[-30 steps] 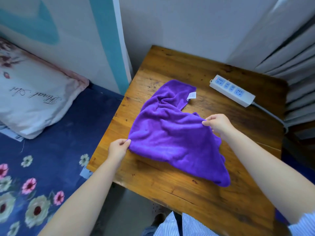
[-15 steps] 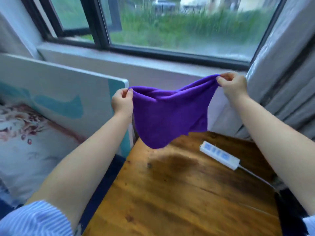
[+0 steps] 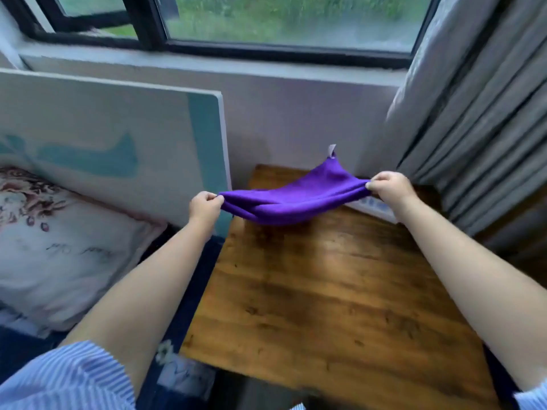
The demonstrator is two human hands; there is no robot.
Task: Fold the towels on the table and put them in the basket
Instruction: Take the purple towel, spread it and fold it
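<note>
A purple towel (image 3: 293, 196) is stretched in the air between my two hands, just above the far part of the wooden table (image 3: 334, 297). My left hand (image 3: 204, 206) pinches its left corner at the table's left edge. My right hand (image 3: 388, 186) pinches its right corner. The far edge of the towel flips upward, and a small white label (image 3: 332, 150) stands up at its top. The cloth sags a little in the middle. No basket is in view.
A white power strip (image 3: 373, 208) lies on the table's far right, partly hidden by the towel and my right hand. Grey curtains (image 3: 473, 119) hang at right. A bed with a floral pillow (image 3: 56, 244) and a painted headboard (image 3: 112, 137) stands at left. A window runs behind.
The towel was lifted off the table and held high by two corners. Now both hands have come down and apart, and the towel is pulled flat and low over the table, its far edge flipping up.
</note>
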